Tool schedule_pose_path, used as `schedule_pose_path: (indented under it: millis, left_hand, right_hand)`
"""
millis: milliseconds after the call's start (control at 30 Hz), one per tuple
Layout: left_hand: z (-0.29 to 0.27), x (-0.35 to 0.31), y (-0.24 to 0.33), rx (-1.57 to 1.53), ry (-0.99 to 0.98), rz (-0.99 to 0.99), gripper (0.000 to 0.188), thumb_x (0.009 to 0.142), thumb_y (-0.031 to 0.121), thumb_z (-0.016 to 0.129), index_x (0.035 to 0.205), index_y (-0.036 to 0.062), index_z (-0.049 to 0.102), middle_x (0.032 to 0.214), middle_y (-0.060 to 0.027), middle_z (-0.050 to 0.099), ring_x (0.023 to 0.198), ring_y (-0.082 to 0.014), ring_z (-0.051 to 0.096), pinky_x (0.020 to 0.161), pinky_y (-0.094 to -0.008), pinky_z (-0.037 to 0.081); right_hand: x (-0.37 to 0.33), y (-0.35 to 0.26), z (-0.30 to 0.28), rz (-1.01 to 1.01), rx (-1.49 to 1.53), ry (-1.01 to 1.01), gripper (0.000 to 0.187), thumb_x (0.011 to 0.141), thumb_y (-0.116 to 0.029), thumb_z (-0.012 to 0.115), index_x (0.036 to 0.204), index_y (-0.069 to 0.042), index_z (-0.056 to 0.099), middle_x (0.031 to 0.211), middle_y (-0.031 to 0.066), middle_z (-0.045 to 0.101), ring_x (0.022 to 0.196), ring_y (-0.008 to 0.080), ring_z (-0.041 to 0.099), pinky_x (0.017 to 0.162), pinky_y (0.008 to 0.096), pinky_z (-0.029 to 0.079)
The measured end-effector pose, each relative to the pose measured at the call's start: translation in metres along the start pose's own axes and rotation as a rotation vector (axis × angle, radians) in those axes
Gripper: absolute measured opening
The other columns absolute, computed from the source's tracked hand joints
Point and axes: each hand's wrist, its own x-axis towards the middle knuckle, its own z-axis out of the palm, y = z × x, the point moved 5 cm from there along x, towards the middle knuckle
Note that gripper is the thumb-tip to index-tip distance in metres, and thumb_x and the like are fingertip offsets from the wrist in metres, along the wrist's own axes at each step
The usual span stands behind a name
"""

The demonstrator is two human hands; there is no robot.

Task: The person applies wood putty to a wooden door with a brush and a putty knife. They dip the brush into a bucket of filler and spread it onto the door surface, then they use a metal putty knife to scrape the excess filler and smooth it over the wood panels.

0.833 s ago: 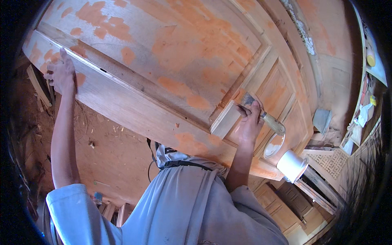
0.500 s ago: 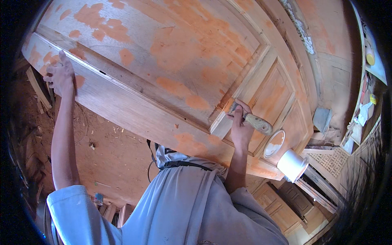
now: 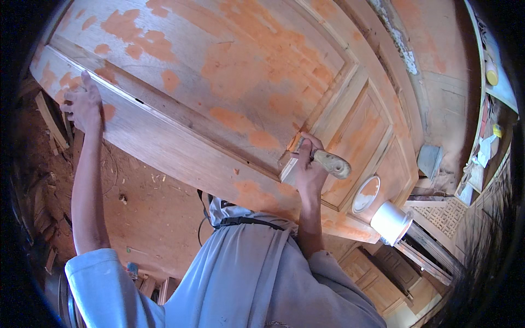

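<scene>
A large panelled wooden door [image 3: 180, 136], blotched with orange filler, lies in front of me. My left hand [image 3: 85, 106] rests on its near frame strip at the far left, fingers apart, one stretched toward the raised moulding. My right hand [image 3: 310, 164] is closed round a wooden-handled tool [image 3: 332, 164], whose pale, broad handle sticks out to the right. The tool's orange-smeared end meets the corner of the big panel beside the moulding. Fingers partly cover that end, so I cannot tell whether it is a brush or a putty knife.
A white tub [image 3: 391, 221] stands at the door's right end, beside a round lid [image 3: 366, 194] smeared with orange. Farther right sit a grey block-like object [image 3: 430, 160] and a cluttered shelf [image 3: 486, 136]. Wood scraps [image 3: 52, 120] lie left, above a brown dusty floor [image 3: 153, 213].
My right hand and the tool have moved left along the door, away from the lid, toward the panel corner. My left hand stays nearly in place on the frame.
</scene>
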Motion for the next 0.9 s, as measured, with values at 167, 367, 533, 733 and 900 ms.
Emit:
schedule_pose_path:
  millis: [167,367,533,733,900]
  left_hand:
    - [-0.01,-0.008,0.012,-0.021,-0.063,0.0,0.105,0.081,0.083,0.033,0.148,0.0025,0.022,0.15,-0.0329,0.018,0.134,-0.0515,0.032,0.108,-0.0563,0.031]
    - [-0.013,-0.009,0.011,0.002,-0.101,-0.004,0.107,0.083,0.082,0.032,0.148,-0.002,0.019,0.151,-0.0338,0.015,0.135,-0.0518,0.03,0.109,-0.0547,0.03]
    - [-0.008,-0.008,0.009,-0.011,-0.094,0.004,0.107,0.083,0.082,0.031,0.148,-0.0023,0.019,0.152,-0.034,0.013,0.135,-0.0529,0.028,0.11,-0.0549,0.03]
    - [-0.004,-0.003,0.004,-0.034,-0.015,-0.003,0.106,0.079,0.085,0.034,0.148,0.0046,0.026,0.149,-0.0321,0.023,0.132,-0.0517,0.034,0.107,-0.057,0.032]
    - [-0.017,-0.013,0.015,0.007,-0.13,0.015,0.107,0.083,0.081,0.032,0.148,-0.0027,0.019,0.151,-0.0339,0.016,0.134,-0.0536,0.03,0.109,-0.0551,0.03]
  right_hand:
    - [-0.002,0.02,-0.012,0.146,0.405,0.065,0.028,0.101,-0.016,0.049,0.119,0.003,0.058,0.098,0.0077,0.061,0.081,0.0128,0.065,0.062,0.026,0.057]
    - [0.003,0.054,-0.041,0.195,0.634,0.174,0.031,0.101,-0.021,0.049,0.12,0.003,0.057,0.105,0.0118,0.061,0.083,0.0207,0.066,0.071,0.0327,0.06]
    - [-0.003,0.018,-0.03,0.097,0.265,0.06,0.032,0.102,-0.018,0.046,0.12,0.006,0.055,0.106,0.0133,0.06,0.076,0.0202,0.068,0.065,0.0272,0.06]
    - [-0.001,0.016,-0.03,0.09,0.217,0.074,0.03,0.102,-0.017,0.046,0.119,0.005,0.056,0.108,0.0138,0.062,0.074,0.0175,0.067,0.065,0.0255,0.059]
    - [0.009,0.008,-0.018,-0.128,-0.258,0.031,0.026,0.097,-0.013,0.054,0.119,0.001,0.058,0.101,0.0131,0.066,0.074,0.017,0.067,0.063,0.0291,0.057]
